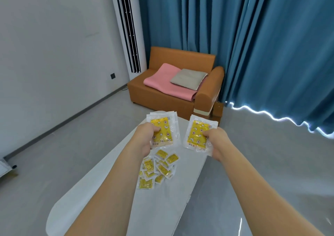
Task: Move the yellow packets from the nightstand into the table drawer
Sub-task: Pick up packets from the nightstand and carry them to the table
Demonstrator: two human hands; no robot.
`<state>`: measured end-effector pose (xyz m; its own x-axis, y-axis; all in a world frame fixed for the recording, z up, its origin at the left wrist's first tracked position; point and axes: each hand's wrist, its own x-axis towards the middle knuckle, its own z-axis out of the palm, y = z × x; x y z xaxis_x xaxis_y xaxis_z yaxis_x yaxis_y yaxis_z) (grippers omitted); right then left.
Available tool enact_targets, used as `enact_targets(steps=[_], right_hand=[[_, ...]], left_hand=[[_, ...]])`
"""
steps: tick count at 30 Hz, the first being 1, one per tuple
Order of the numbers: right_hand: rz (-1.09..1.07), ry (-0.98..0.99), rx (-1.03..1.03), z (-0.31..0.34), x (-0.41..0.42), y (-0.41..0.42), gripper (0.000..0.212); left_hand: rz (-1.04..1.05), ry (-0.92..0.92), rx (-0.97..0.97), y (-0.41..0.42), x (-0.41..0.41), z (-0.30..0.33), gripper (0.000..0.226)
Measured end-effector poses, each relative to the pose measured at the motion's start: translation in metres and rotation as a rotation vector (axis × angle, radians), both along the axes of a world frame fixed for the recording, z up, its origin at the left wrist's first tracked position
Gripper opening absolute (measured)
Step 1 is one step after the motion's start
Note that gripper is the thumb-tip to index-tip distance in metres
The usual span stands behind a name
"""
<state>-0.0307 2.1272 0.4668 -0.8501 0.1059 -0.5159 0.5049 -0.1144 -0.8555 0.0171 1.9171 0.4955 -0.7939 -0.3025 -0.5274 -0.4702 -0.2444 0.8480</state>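
Counter: a white, glossy, rounded-edge counter [162,208] runs beneath both forearms and out past the hands.
Loose packets: a heap of small yellow patterned packets in clear wrappers [157,170] lies on the counter, below and between the two hands, nearer the left one.
Left hand: the left hand [147,138] grips a stack of yellow packets with white borders [163,129], thumb across the top one, held above the counter.
Right hand: the right hand [216,141] pinches a second bunch of the same yellow packets [197,132], just beside the left stack and apart from it.
Beyond the hands: an orange leather sofa [168,98] carries a folded pink blanket [162,80] with a grey cushion [188,78] on it; blue curtains [253,45] hang behind and to the right.
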Motion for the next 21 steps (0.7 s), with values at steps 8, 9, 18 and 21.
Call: enact_targets(steps=[8,9,18,21], right_hand=[[0.174,-0.024,0.05,-0.016,-0.124,0.069,0.027],[0.19,-0.013,0.06,-0.017,-0.138,0.077,0.026],[0.299,0.124,0.154,-0.145,-0.263,0.111,0.022],[0.331,0.101,0.18,-0.254,-0.301,0.113,0.028]], left_hand=[[0.106,0.166,0.326,0.083,-0.096,-0.02,0.023],[0.143,0.183,0.333,0.093,-0.109,-0.024,0.025],[0.238,0.13,0.098,0.147,-0.233,-0.168,0.02],[0.304,0.063,0.046,0.157,-0.262,-0.272,0.024]])
